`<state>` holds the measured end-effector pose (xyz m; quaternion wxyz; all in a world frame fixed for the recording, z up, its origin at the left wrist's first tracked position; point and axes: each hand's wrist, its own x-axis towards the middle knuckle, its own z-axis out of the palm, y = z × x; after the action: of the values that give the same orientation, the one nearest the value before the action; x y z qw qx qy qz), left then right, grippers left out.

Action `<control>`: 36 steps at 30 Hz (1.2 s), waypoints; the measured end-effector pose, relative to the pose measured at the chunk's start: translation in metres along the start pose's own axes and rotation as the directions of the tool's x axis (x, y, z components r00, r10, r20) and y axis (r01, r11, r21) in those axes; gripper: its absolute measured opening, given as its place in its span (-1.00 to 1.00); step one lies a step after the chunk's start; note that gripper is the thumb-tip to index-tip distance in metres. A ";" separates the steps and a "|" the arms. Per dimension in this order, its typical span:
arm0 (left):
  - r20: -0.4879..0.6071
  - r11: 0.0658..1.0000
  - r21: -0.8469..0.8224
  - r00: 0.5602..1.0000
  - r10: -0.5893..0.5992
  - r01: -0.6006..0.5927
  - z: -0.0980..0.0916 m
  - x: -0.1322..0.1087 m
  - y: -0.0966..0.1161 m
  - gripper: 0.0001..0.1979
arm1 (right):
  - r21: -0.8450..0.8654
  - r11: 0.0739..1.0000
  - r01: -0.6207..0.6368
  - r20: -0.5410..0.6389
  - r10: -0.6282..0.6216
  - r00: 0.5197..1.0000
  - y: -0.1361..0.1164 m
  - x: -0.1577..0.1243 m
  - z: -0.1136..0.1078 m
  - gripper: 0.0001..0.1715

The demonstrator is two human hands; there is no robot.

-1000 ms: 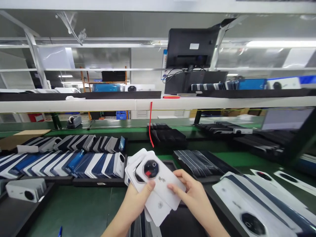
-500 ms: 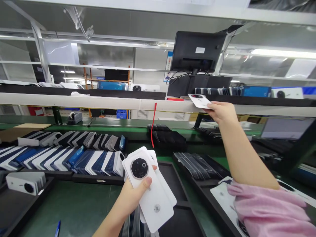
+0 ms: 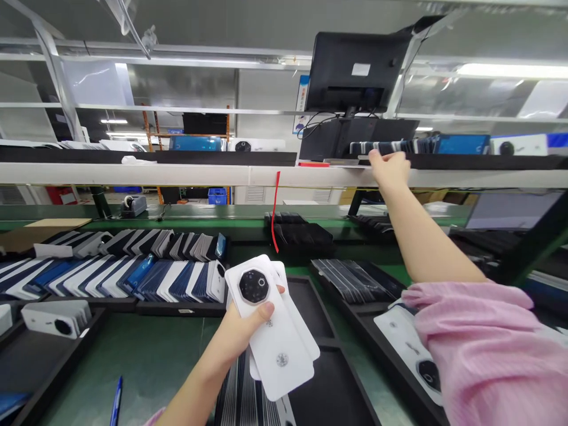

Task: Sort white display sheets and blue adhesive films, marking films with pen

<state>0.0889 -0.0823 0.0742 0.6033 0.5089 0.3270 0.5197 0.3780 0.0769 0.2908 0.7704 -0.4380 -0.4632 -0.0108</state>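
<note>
A long green work surface [image 3: 151, 355] runs across the bench, crossed above by a white horizontal shelf rail [image 3: 177, 174] with a black monitor back [image 3: 357, 71] mounted over it. On the green surface lie black shallow trays [image 3: 328, 384], the left ones packed with slanted rows of white and blue phone back covers [image 3: 133, 281], leaving open green room only low on the left, where a blue pen [image 3: 116, 402] lies. The left hand [image 3: 242, 331] grips a fanned stack of white phone back covers with black round camera rings [image 3: 270, 328], thumb pressed on top, over the tray just before the person. The right hand [image 3: 390, 167], arm in a pink sleeve [image 3: 483, 343], reaches up to the shelf edge, fingers curled down on a thin white cover [image 3: 350, 166] lying flat there, beside a row of dark upright covers [image 3: 390, 146]. A small emblem on the stack is unreadable.
</note>
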 end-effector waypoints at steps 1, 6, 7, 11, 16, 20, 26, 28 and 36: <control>0.016 1.000 -0.019 1.000 -0.017 0.018 0.000 0.000 0.001 -0.38 | -0.036 0.999 -0.023 -0.008 0.022 1.000 0.006 -0.002 0.000 -0.51; 0.130 0.997 0.005 0.988 -0.081 0.081 -0.001 0.007 0.003 -0.45 | -0.039 0.999 0.022 0.150 -0.016 0.989 0.025 -0.109 -0.031 -0.95; 0.155 0.996 0.033 0.984 -0.085 0.081 -0.001 0.009 0.003 -0.49 | 0.027 0.994 0.103 0.325 -0.106 0.940 0.025 -0.143 -0.040 -0.94; 0.204 0.951 0.308 0.974 -0.100 0.033 0.006 0.011 -0.003 -0.62 | 0.233 0.919 0.319 0.688 -0.388 0.613 0.018 -0.250 -0.068 -0.83; 0.265 0.771 0.633 0.956 -0.125 -0.074 0.017 0.010 -0.015 -0.91 | 0.218 0.853 0.475 0.693 -0.478 0.540 0.025 -0.269 -0.073 -0.83; 0.234 0.649 0.755 0.964 -0.128 -0.097 0.021 0.008 -0.019 -0.92 | 0.195 0.877 0.439 0.780 -0.411 0.472 0.031 -0.256 -0.079 -0.86; 0.216 0.532 0.834 0.974 -0.063 -0.151 0.022 0.002 -0.017 -0.87 | 0.189 0.838 0.512 0.784 -0.442 0.435 0.028 -0.258 -0.087 -0.85; 0.223 0.521 0.838 0.974 -0.050 -0.165 0.022 0.000 -0.016 -0.84 | 0.198 0.836 0.512 0.768 -0.457 0.449 0.028 -0.259 -0.088 -0.87; 0.216 0.505 0.850 0.974 -0.071 -0.151 0.022 -0.003 -0.014 -0.83 | 0.213 0.822 0.529 0.782 -0.468 0.413 0.028 -0.256 -0.089 -0.86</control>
<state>0.1132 -0.0901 0.0661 0.2906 0.8034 0.4602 0.2416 0.3063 -0.0665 0.0702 0.4189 -0.2613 -0.8679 -0.0545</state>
